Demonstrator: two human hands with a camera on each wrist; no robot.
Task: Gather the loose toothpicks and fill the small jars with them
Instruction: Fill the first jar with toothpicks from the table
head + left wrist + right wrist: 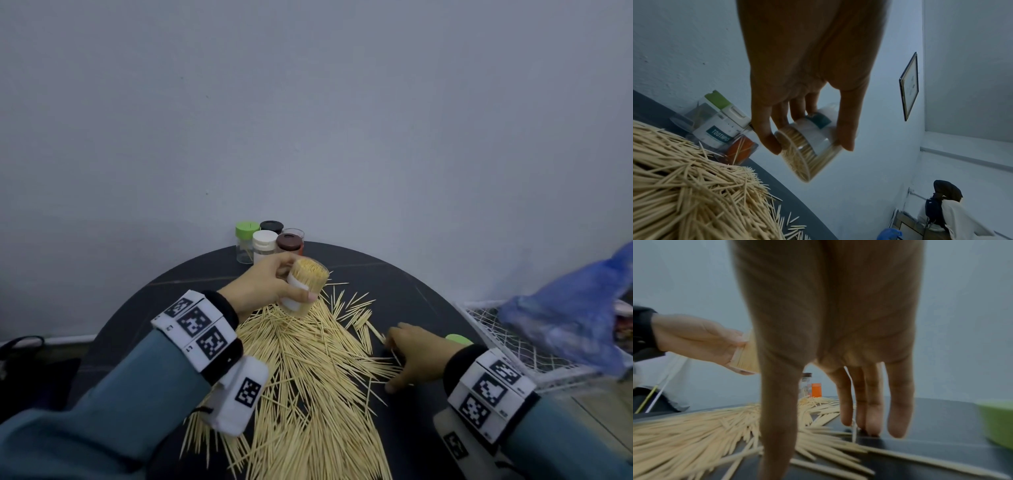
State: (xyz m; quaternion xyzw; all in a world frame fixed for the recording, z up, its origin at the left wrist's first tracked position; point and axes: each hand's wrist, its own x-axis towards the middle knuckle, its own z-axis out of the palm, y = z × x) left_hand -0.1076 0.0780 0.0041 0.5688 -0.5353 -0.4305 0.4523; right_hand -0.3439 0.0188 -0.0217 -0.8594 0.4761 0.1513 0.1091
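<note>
Only wrist-side: "TOOTHPICK" label [720,136]; left hand [263,286] gripping full jar [306,286], right hand [416,356] flat.

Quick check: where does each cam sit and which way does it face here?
Head: on the head, facing forward and down at the table and toothpick pile; both hands and sleeves show.
Left wrist: looks along the left hand at the filled jar it grips.
Right wrist: looks along the right hand, fingers on the table.
Shared: pile, filled jar, jars by the wall.
</note>
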